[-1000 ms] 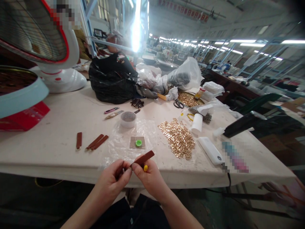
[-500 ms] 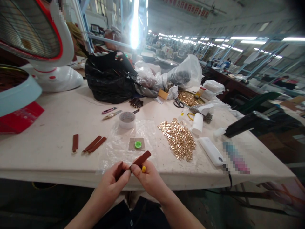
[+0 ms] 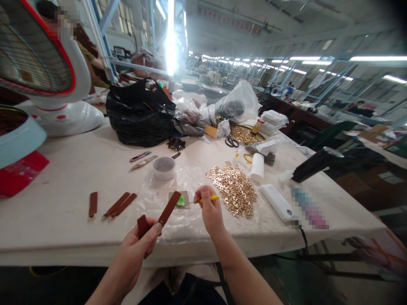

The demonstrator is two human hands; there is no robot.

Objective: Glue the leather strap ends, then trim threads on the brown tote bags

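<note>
My left hand [image 3: 141, 241] is closed on a brown leather strap [image 3: 169, 208], whose flat end points up and right; another brown end shows on the other side of the fingers. My right hand [image 3: 210, 209] pinches a thin tool with a yellow handle [image 3: 210, 198]. Its fine metal tip points left, at or close to a bright green blob [image 3: 181, 201] on a small grey-brown card [image 3: 187, 198]; I cannot tell whether they touch. Under the card lies clear plastic sheeting [image 3: 187, 228]. A heap of small gold-coloured metal rings [image 3: 235, 190] is right of my right hand.
Brown straps with rings [image 3: 116, 205] lie at left. A tape roll [image 3: 164, 168], a utility knife [image 3: 143, 162] and pink snips [image 3: 140, 156] lie farther back. A white power bank [image 3: 276, 202] sits right, a black bag [image 3: 140, 112] behind, a fan [image 3: 71, 114] at back left.
My right hand has moved away from the strap, up and right, swinging the yellow tool's tip to the green blob. My left hand has shifted left, still holding the strap. The view has turned slightly.
</note>
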